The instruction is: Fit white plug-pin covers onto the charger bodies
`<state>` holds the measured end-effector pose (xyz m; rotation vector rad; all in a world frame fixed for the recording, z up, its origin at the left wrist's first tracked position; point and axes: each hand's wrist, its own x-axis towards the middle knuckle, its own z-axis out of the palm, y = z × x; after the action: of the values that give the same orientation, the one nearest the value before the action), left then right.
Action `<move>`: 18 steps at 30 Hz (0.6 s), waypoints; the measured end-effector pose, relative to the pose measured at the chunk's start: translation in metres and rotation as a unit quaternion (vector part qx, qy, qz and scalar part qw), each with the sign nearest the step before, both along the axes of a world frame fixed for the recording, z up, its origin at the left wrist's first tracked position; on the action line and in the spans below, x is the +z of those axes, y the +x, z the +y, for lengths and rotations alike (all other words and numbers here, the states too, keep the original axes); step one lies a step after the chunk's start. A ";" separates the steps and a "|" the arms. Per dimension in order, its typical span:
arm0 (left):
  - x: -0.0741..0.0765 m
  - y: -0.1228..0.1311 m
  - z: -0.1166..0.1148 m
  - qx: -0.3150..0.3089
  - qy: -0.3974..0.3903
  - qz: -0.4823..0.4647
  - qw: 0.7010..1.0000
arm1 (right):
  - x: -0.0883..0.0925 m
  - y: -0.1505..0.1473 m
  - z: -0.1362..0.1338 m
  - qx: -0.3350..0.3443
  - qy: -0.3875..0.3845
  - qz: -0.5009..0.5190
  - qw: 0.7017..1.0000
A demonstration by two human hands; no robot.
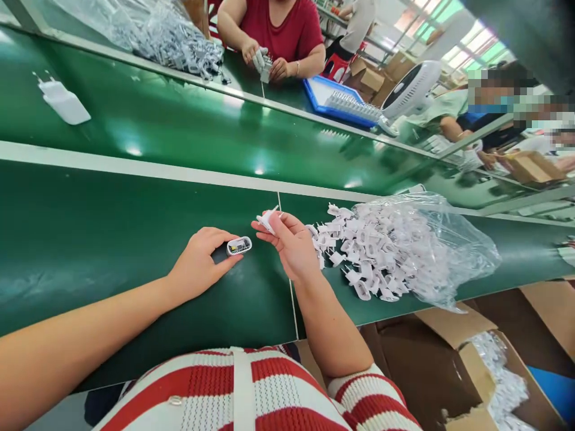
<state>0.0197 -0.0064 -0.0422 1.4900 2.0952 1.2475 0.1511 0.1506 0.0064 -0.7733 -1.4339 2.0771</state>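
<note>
Housing (239, 245), white and open-ended, sits near the middle of the frame, grasped by the left hand (202, 263) between thumb and fingers; its oval mouth faces up towards the camera, the oval's long axis running nearly level across the picture; the right hand (296, 248) pinches a white plug piece (266, 221) at the mouth's upper right, near but apart, with the pins pointing towards the upper right; the housing thus lies lower left of the right hand; a heap of similar pieces (377, 251), partly under a clear bag (476, 242), fills the right of the frame.
</note>
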 end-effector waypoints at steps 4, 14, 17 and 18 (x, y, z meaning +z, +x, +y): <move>-0.001 0.000 -0.001 -0.008 0.008 0.004 1.000 | -0.006 0.001 0.000 -0.020 0.109 -0.010 0.994; -0.002 0.000 -0.003 -0.017 -0.006 0.003 1.000 | -0.009 -0.001 -0.005 0.052 0.117 0.026 0.991; -0.005 0.000 -0.003 -0.017 -0.007 0.004 1.000 | -0.012 -0.003 -0.010 0.054 0.172 0.009 0.984; -0.005 0.000 -0.003 -0.017 -0.006 0.004 1.000 | -0.013 -0.002 -0.011 0.052 0.189 0.000 0.981</move>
<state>0.0194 -0.0091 -0.0475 1.5211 2.0688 1.2162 0.1487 0.1399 -0.0063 -0.5523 -1.8305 1.7922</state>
